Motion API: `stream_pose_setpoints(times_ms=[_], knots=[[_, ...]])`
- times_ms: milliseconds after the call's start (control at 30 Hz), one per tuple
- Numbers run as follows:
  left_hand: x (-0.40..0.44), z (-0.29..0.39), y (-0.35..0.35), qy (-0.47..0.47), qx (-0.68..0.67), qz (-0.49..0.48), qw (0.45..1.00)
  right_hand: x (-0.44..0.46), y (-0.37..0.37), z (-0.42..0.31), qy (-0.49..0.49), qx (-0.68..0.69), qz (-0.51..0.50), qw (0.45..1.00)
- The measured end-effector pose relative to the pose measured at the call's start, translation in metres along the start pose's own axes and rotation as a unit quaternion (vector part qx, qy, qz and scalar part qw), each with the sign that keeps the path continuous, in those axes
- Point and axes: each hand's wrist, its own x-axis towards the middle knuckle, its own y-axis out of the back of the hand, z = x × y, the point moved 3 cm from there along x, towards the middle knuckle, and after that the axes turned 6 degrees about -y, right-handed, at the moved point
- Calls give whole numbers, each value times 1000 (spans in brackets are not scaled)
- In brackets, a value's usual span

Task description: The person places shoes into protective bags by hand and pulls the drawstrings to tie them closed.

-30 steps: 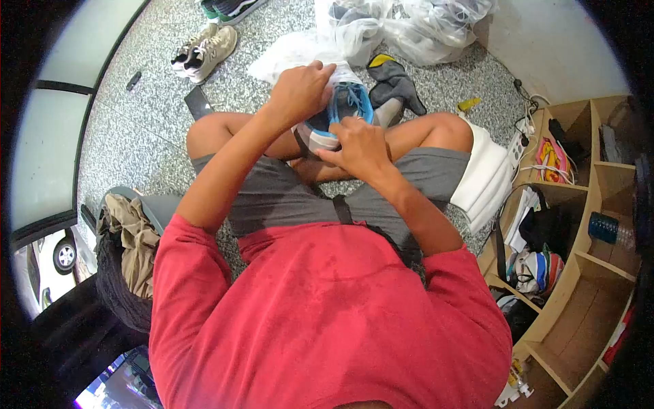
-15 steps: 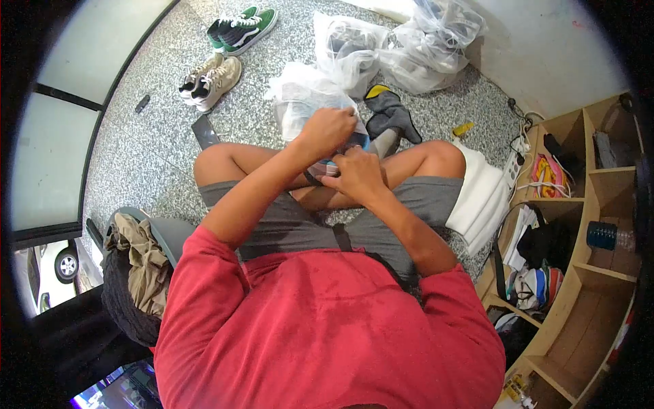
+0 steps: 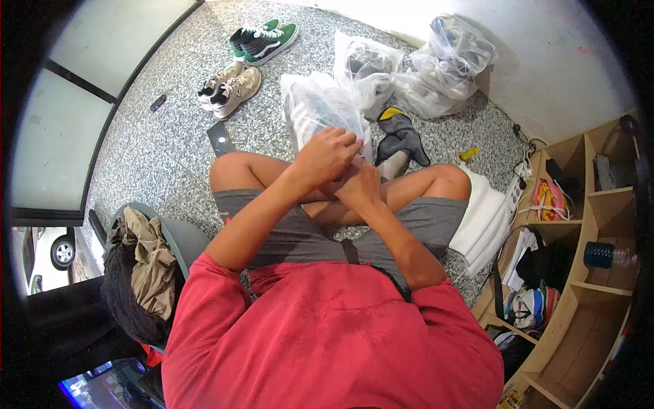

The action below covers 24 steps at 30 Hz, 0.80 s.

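Observation:
A translucent white plastic bag (image 3: 320,109) lies in front of my crossed legs, with a striped shoe showing through it. My left hand (image 3: 329,157) is closed on the near edge of this bag. Right beside it, my right hand (image 3: 360,183) is closed too, at the bag's mouth; its fingertips are partly hidden. The near end of the shoe is covered by my hands. Just right of the bag, a dark grey cloth with a yellow patch (image 3: 400,140) lies by my foot.
Green-black shoes (image 3: 269,42) and beige sneakers (image 3: 231,90) stand at the upper left. More bagged shoes (image 3: 453,58) lie near the wall. A phone (image 3: 220,138) is beside my left knee, a white towel (image 3: 480,218) beside the right one. Wooden shelves (image 3: 575,228) stand at the right.
The bag has been pulled down over the blue shoe, which was partly bare before. My hands have come closer together at the near end. The camera view has shifted, showing more floor ahead.

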Motion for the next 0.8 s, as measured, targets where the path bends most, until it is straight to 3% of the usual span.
stream_pose_setpoints(times_ms=[100, 133, 167, 233, 400, 467, 500, 567, 700, 733, 767, 800], knots=[[-20, -1, 10, 3, 16, 9, 1000, 4, -3, 5, -22, -26, 4, 999], [-30, -5, 20, 30, 10, 79, 996, 4, 3, 4, 9, -10, 25, 1000], [-35, -6, 24, 32, 13, 82, 996, 4, 9, 2, 40, 7, 48, 998], [-49, -17, 40, 192, 61, 191, 961, 4, 16, -3, 30, 22, 62, 997], [-67, -12, 36, 94, 51, 175, 979, 5, 24, -9, 14, 104, 76, 992], [-64, 8, 46, 51, 60, 186, 979, 4, 26, -7, -56, 127, 45, 989], [-63, 17, 51, 4, 66, 190, 979, 6, 24, -6, -51, 125, 45, 990], [-69, 23, 56, 11, 73, 191, 979, 8, 15, -1, -28, 220, 43, 974], [-103, 13, 34, 180, 54, 343, 921, 5, 12, 14, -11, 347, 73, 935], [-114, 11, 21, 231, 22, 389, 892, 7, 10, 29, -34, 440, 54, 896], [-120, 13, 12, 241, 29, 394, 887, 8, 12, 33, -59, 527, 33, 847], [-124, 15, 0, 261, -3, 372, 891, 5, 16, 35, -56, 522, 21, 851]])
